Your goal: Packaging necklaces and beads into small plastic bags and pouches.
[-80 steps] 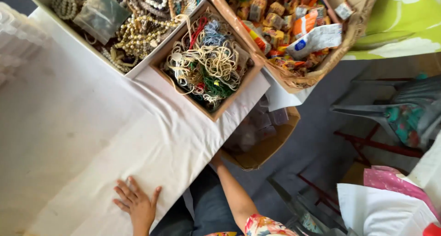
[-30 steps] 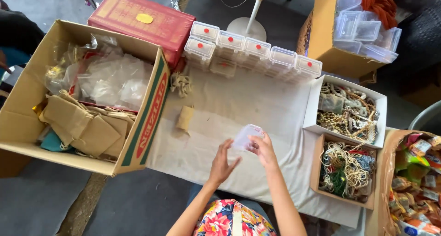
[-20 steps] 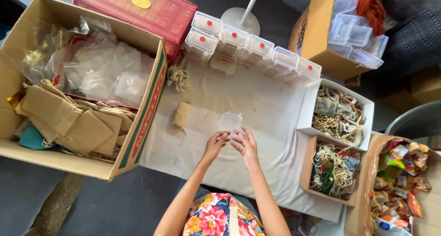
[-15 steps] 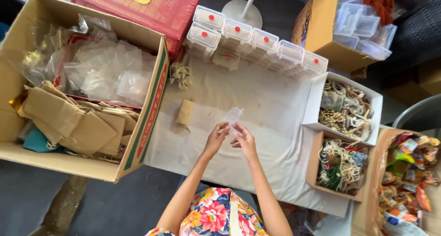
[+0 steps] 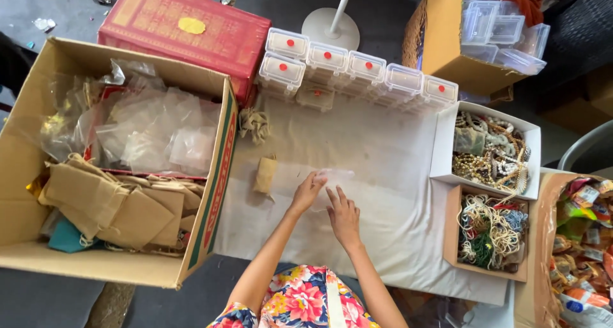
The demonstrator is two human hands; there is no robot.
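Both bare forearms reach away from the body toward the far side and converge, the hands close together. The left hand (image 5: pixel 308 192) has its fingers curled in a pinching grip. The right hand (image 5: pixel 343 215) lies just to its right and nearer, palm down, fingers straight and slightly spread.

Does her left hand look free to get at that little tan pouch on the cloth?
Probably yes: the left hand rests by the tan pouch, with only bare white cloth between them.

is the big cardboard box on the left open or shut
Open: the cardboard box has its flaps spread, showing clear plastic bags and brown pouches inside.
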